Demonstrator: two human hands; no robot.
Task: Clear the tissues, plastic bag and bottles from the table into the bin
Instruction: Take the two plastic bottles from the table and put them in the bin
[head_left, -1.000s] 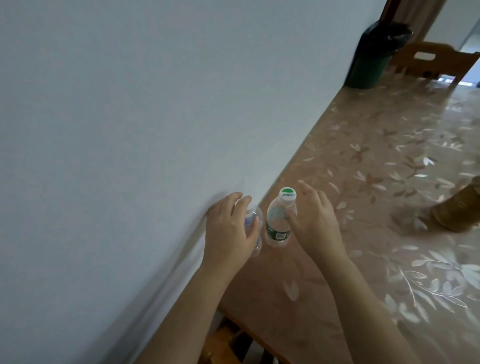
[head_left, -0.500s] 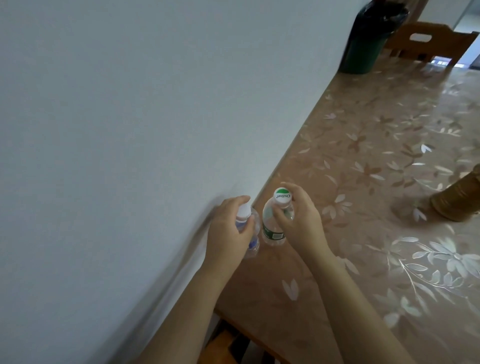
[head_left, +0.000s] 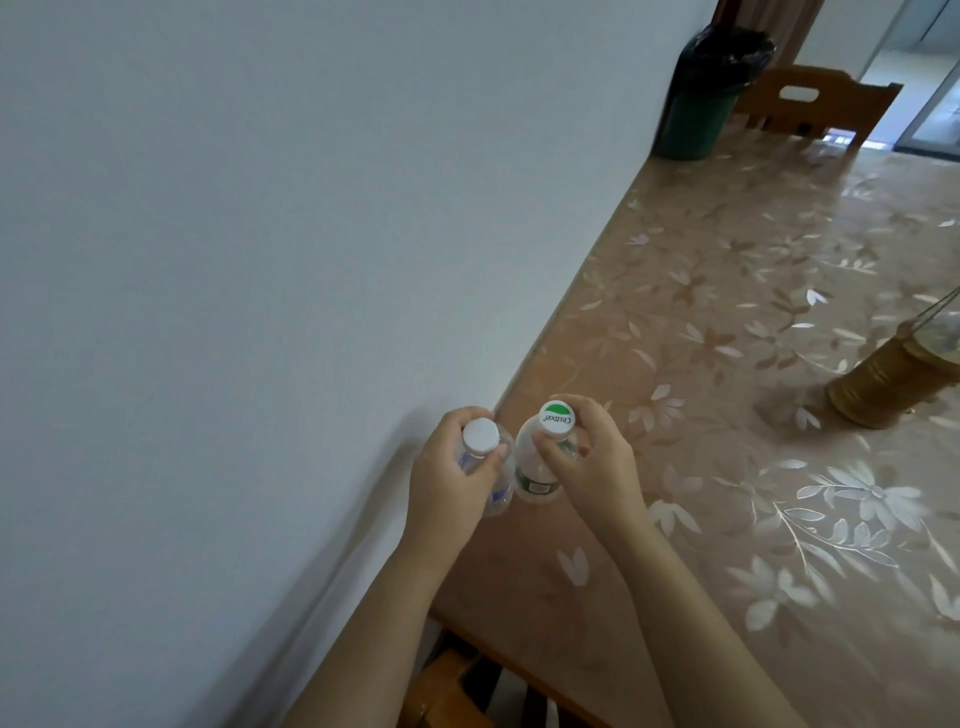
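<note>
Bottles side by side near the wall — left hand (head_left: 452, 483) gripping white-capped bottle (head_left: 480, 441), right hand (head_left: 592, 462) gripping green-capped bottle (head_left: 545, 457).

Both my arms are bare from the bottom edge of the view up to the wrists, no sleeves showing. My left hand (head_left: 457, 480) and right hand (head_left: 592, 467) are bare too: no gloves, rings, watch or bands that I can see. Nails look short and plain; finer detail is too small to tell.
</note>
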